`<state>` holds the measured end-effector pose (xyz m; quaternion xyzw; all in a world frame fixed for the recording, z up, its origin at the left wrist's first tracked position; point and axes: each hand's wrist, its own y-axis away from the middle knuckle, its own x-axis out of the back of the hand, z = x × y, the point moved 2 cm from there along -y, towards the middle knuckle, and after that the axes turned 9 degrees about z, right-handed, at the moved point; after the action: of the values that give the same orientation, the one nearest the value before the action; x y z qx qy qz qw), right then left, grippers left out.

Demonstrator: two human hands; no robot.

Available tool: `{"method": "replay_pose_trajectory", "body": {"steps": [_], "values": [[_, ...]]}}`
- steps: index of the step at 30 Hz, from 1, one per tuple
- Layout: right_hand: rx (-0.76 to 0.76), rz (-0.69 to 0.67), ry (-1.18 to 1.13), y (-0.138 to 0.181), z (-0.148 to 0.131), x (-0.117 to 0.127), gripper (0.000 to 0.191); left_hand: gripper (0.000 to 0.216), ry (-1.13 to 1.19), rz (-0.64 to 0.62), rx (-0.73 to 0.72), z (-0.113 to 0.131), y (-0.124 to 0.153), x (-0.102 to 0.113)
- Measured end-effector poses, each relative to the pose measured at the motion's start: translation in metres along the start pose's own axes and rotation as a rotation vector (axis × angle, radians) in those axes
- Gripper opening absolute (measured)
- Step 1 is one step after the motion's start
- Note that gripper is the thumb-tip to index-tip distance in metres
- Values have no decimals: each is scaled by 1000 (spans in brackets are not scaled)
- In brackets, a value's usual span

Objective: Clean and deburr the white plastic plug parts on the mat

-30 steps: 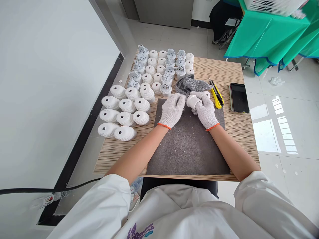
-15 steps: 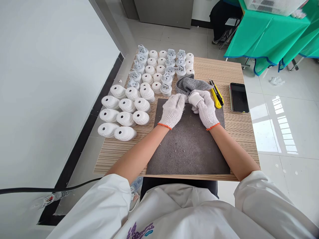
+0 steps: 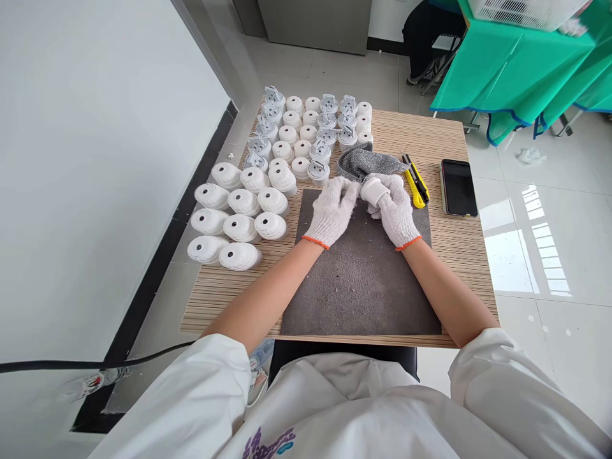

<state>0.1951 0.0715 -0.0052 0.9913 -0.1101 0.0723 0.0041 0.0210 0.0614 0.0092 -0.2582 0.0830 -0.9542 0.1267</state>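
My right hand (image 3: 398,211), in a white knit glove, is closed round a small white cylindrical plastic part (image 3: 374,190). Its smooth round end tilts toward me; the far end is out of sight. My left hand (image 3: 331,211), gloved too, has its fingers pinched together just left of the part. Whatever those fingertips grip is hidden. Both hands are above the far part of a dark mat (image 3: 358,280). Right behind them lies a crumpled grey cloth (image 3: 366,160). A yellow utility knife (image 3: 417,185) rests just beyond my right hand.
Rows of white rounded parts (image 3: 242,228) line the table's left side. Farther back stand several units with grey socket-like tops (image 3: 319,171). A black phone (image 3: 459,188) lies at the right. Past the table is a green-covered table (image 3: 507,76), with a person's dark-clad leg (image 3: 423,41) beside it.
My left fingers have shifted very slightly by the white part. My right hand keeps its hold, and the things on the table have not moved.
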Motion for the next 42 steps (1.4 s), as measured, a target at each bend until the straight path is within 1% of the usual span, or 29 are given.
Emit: {"method": "replay_pose_trajectory", "body": {"steps": [5, 9, 12, 15, 18, 20, 23, 26, 31, 33, 37, 42], "values": [[-6, -15, -21, 0, 3, 0, 42, 15, 59, 37, -42, -7, -1, -3], [4, -10, 14, 1, 1, 1, 42, 11, 120, 87, -75, -12, -2, -8], [9, -21, 19, 1, 0, 1, 44, 11, 137, 112, -65, -12, -3, -9], [10, -32, 18, 0, 1, 0, 46, 6, 143, 133, -45, -9, -2, -7], [-2, -32, 16, -1, 4, 0, 45, 16, 153, 111, -66, -6, -1, -4], [-8, -33, 11, -1, 5, 0, 44, 14, 150, 86, -70, -5, -1, -3], [-4, -37, 10, -1, 4, 0, 46, 13, 145, 68, -35, -5, -2, -1], [1, -41, 0, -2, 4, 0, 55, 15, 165, 21, -34, -3, -3, 0], [20, -41, 18, -6, 8, 1, 70, 19, 220, -53, -109, 3, -2, 2], [31, -62, 26, -5, 9, 1, 75, 20, 218, -51, -117, 3, -1, 2], [23, -128, 14, -2, 6, 2, 79, 30, 181, -20, -78, 2, -2, 2], [27, -142, -5, -1, 4, 2, 78, 28, 184, -4, -75, -2, -2, 1]]}}
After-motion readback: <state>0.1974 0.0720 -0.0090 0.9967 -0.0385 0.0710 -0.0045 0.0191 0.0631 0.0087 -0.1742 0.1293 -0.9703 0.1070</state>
